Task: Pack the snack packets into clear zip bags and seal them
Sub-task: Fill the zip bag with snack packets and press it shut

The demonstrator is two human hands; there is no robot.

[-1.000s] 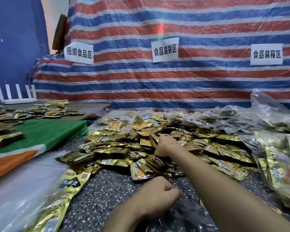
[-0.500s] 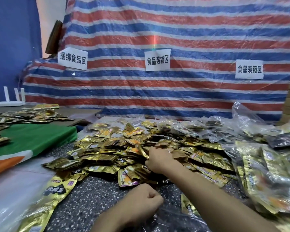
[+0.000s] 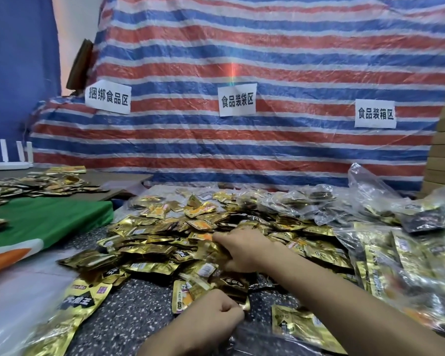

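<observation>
Your right hand [image 3: 242,249] lies on the heap of snack packets [image 3: 165,235] on the speckled table [image 3: 129,312], fingers curled round a few. The packets' long axes point every way. Your left hand [image 3: 216,313] is fisted at the clear zip bag [image 3: 254,340]; whether it grips anything cannot be told.

Bare tabletop [image 3: 129,317] near left, packet pile [image 3: 152,242] ahead, filled bags [image 3: 409,265] right
</observation>
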